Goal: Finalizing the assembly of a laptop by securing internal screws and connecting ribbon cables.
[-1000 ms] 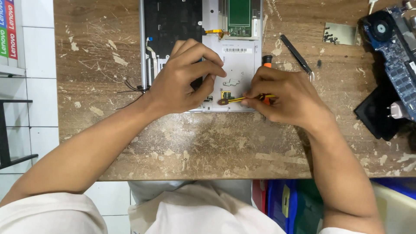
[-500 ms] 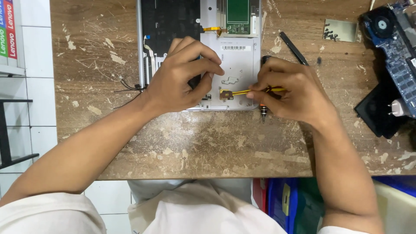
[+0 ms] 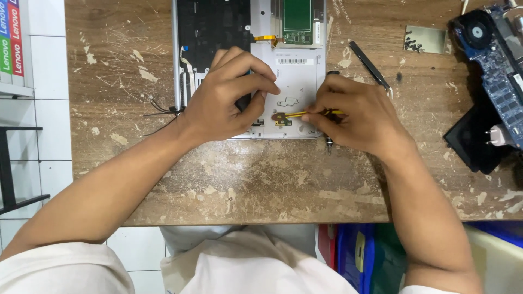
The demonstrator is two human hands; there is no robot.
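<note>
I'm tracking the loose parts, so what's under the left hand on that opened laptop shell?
The left hand rests on the silver laptop shell, covering part of its dark panel. Whatever lies beneath the palm is hidden.

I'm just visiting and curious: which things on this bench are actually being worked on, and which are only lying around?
In use:
opened laptop shell, steadied by the left hand
yellow tool, held in the right hand
small gold part at the tool's tip

Lying about:
black tweezers
blue circuit board
metal plate

Pretty beat-up wooden bench point(image 3: 245, 179), paint flecks everywhere. Opened laptop shell point(image 3: 305, 81) sits top center, black tweezers point(image 3: 369, 65) right of it, blue circuit board point(image 3: 498, 76) far upper right.
</note>
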